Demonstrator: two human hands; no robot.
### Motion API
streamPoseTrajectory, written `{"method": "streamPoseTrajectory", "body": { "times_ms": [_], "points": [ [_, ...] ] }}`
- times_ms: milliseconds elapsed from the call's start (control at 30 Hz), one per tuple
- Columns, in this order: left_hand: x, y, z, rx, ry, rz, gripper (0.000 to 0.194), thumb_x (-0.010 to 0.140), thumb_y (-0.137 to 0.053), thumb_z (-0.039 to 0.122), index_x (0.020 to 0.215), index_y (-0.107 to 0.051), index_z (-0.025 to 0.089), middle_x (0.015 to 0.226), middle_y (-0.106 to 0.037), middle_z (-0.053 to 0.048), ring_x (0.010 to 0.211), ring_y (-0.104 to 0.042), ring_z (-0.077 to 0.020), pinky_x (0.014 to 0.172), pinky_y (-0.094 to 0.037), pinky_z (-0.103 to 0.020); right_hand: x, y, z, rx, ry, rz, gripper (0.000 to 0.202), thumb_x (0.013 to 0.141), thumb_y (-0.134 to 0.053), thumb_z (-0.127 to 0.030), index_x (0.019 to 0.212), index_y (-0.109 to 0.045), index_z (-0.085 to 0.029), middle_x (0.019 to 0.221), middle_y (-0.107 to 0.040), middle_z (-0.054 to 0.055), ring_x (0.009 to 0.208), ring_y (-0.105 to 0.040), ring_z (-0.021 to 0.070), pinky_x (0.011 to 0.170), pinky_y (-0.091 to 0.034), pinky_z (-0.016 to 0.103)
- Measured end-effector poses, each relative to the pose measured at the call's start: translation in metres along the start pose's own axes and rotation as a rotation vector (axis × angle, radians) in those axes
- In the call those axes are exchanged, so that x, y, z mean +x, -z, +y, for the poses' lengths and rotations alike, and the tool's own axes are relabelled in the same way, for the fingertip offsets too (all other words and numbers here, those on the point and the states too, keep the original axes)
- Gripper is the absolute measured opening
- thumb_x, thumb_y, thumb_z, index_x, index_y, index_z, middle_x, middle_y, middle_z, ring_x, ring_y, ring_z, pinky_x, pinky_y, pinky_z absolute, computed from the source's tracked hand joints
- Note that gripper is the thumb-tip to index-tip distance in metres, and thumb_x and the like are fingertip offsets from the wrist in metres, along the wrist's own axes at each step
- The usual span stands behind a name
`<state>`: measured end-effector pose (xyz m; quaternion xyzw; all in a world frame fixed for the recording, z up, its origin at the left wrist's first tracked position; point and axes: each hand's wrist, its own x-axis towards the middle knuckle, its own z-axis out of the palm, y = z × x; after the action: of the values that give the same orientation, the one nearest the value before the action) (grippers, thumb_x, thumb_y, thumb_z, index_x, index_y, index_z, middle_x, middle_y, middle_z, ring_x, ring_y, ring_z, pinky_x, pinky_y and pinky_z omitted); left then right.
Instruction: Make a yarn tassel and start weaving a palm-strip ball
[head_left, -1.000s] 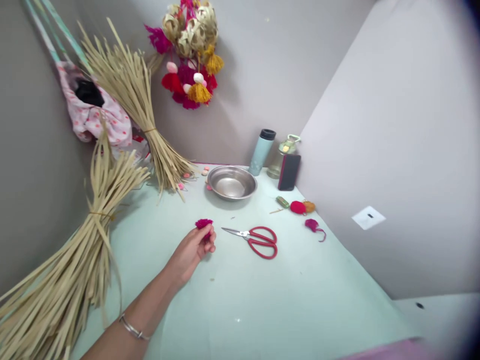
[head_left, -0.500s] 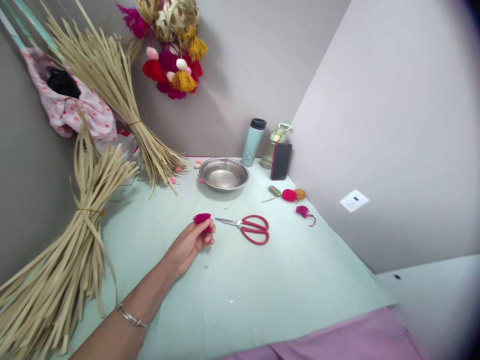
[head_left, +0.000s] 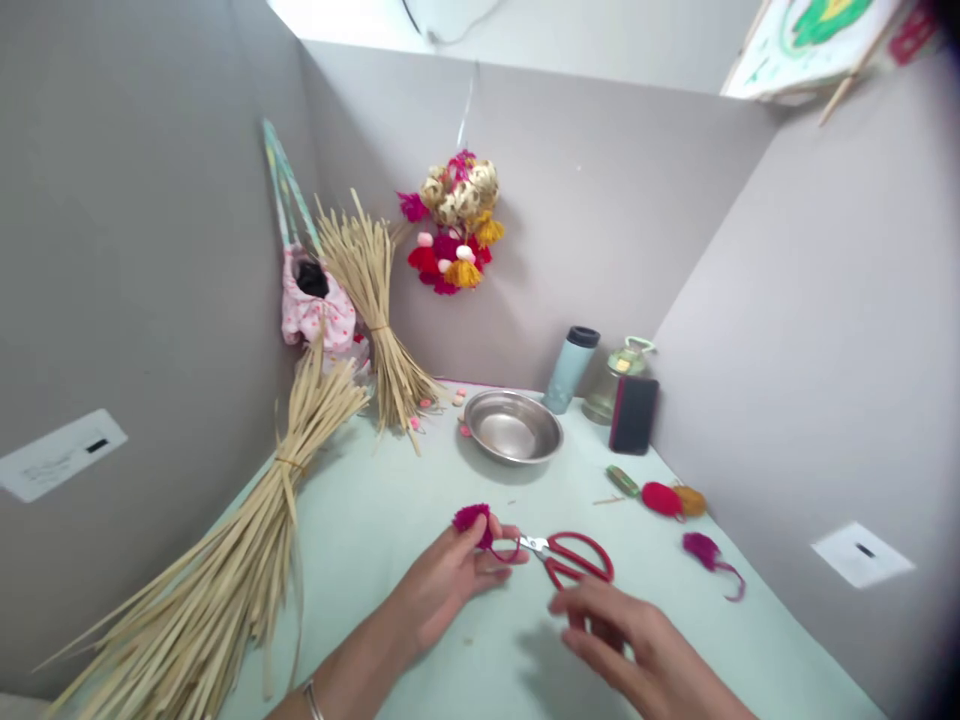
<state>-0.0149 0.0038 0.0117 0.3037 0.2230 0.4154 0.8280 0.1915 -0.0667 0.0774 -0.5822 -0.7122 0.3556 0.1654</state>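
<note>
My left hand (head_left: 455, 570) pinches a small magenta yarn tassel (head_left: 472, 516) between thumb and fingers. A loose end of its yarn loops over the fingers. Red-handled scissors (head_left: 576, 556) lie just to the right, their blades partly hidden behind my left fingertips. My right hand (head_left: 619, 635) hovers close to the near scissor handle, fingers curled loosely and apart, holding nothing. Another magenta tassel (head_left: 702, 548) with a trailing strand rests on the table farther right.
A steel bowl (head_left: 513, 428) stands behind my hands. A tumbler (head_left: 571, 370), a clear bottle (head_left: 613, 380) and a phone (head_left: 634, 415) stand at the back right, near red yarn (head_left: 661, 499). Straw bundles (head_left: 255, 520) fill the left side. Tasselled ornaments (head_left: 454, 225) hang on the wall.
My right hand has come into view beside the scissors. My left hand still holds the tassel, its fingers now more spread and a yarn end showing. The view has tilted up and shifted left.
</note>
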Motion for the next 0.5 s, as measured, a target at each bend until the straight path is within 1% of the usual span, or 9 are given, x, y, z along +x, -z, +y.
{"method": "streamPoseTrajectory", "body": {
  "times_ms": [67, 133, 200, 233, 267, 333, 400, 433, 500],
  "points": [
    [0.0, -0.002, 0.001, -0.062, -0.034, -0.014, 0.024, 0.091, -0.056, 0.04, 0.094, -0.06, 0.017, 0.119, -0.061, -0.011, 0.103, -0.063, -0.0232, 0.093, -0.044, -0.038, 0.038, -0.003, -0.013, -0.05, 0.092, 0.083, 0.03, 0.091, -0.05, -0.036, 0.115, -0.065, -0.026, 0.089, -0.066, 0.005, 0.076, -0.06, 0.0188, 0.074, -0.048, 0.03],
    [0.002, -0.003, 0.001, -0.113, -0.092, -0.015, 0.025, 0.09, -0.058, 0.04, 0.097, -0.061, 0.017, 0.111, -0.064, -0.011, 0.101, -0.063, -0.0231, 0.089, -0.045, -0.037, 0.067, -0.011, -0.021, -0.083, 0.176, 0.106, 0.034, 0.086, -0.059, -0.034, 0.12, -0.063, -0.026, 0.092, -0.065, 0.006, 0.082, -0.061, 0.0211, 0.077, -0.047, 0.031],
    [0.005, -0.002, 0.002, -0.146, -0.134, 0.004, 0.028, 0.088, -0.061, 0.042, 0.095, -0.063, 0.016, 0.102, -0.065, -0.01, 0.094, -0.063, -0.0201, 0.084, -0.046, -0.032, 0.087, -0.019, -0.023, -0.079, 0.24, 0.086, 0.025, 0.085, -0.062, -0.033, 0.107, -0.069, -0.025, 0.089, -0.064, 0.005, 0.082, -0.061, 0.022, 0.075, -0.046, 0.03],
    [0.008, -0.001, 0.002, -0.164, -0.146, 0.029, 0.029, 0.085, -0.064, 0.043, 0.092, -0.064, 0.016, 0.099, -0.066, -0.01, 0.091, -0.063, -0.0184, 0.083, -0.046, -0.031, 0.094, -0.021, -0.024, -0.059, 0.265, 0.069, 0.018, 0.086, -0.06, -0.033, 0.098, -0.071, -0.024, 0.086, -0.064, 0.005, 0.081, -0.06, 0.0215, 0.073, -0.045, 0.029],
    [0.01, 0.001, 0.003, -0.179, -0.147, 0.062, 0.031, 0.082, -0.068, 0.045, 0.089, -0.065, 0.015, 0.098, -0.066, -0.01, 0.09, -0.062, -0.0181, 0.083, -0.047, -0.031, 0.099, -0.021, -0.024, -0.027, 0.285, 0.052, 0.018, 0.089, -0.057, -0.034, 0.089, -0.071, -0.023, 0.083, -0.063, 0.004, 0.079, -0.059, 0.0207, 0.071, -0.045, 0.028],
    [0.015, 0.007, 0.006, -0.189, -0.164, 0.18, 0.036, 0.073, -0.076, 0.045, 0.09, -0.067, 0.015, 0.098, -0.065, -0.01, 0.09, -0.061, -0.0172, 0.082, -0.048, -0.029, 0.107, -0.015, -0.024, 0.048, 0.296, 0.007, 0.03, 0.093, -0.05, -0.038, 0.077, -0.07, -0.021, 0.079, -0.061, 0.004, 0.077, -0.058, 0.0193, 0.071, -0.044, 0.026],
    [0.019, 0.012, 0.01, -0.17, -0.174, 0.285, 0.04, 0.066, -0.083, 0.043, 0.09, -0.068, 0.014, 0.097, -0.065, -0.009, 0.08, -0.061, -0.0135, 0.075, -0.049, -0.025, 0.113, -0.005, -0.023, 0.11, 0.279, -0.033, 0.038, 0.093, -0.049, -0.043, 0.07, -0.067, -0.019, 0.078, -0.059, 0.004, 0.077, -0.057, 0.0187, 0.071, -0.044, 0.026],
    [0.02, 0.015, 0.012, -0.157, -0.175, 0.309, 0.04, 0.063, -0.085, 0.04, 0.087, -0.068, 0.014, 0.096, -0.065, -0.009, 0.074, -0.06, -0.0109, 0.07, -0.048, -0.023, 0.116, 0.0, -0.022, 0.135, 0.269, -0.037, 0.039, 0.093, -0.05, -0.045, 0.069, -0.066, -0.019, 0.079, -0.059, 0.004, 0.077, -0.057, 0.0185, 0.071, -0.044, 0.026],
    [0.022, 0.019, 0.017, -0.156, -0.16, 0.302, 0.038, 0.057, -0.089, 0.036, 0.077, -0.065, 0.014, 0.094, -0.064, -0.006, 0.064, -0.056, -0.0069, 0.063, -0.047, -0.02, 0.123, 0.01, -0.021, 0.192, 0.26, -0.018, 0.036, 0.09, -0.055, -0.047, 0.069, -0.065, -0.019, 0.088, -0.061, 0.005, 0.082, -0.057, 0.0193, 0.075, -0.044, 0.027]
  ]
}}
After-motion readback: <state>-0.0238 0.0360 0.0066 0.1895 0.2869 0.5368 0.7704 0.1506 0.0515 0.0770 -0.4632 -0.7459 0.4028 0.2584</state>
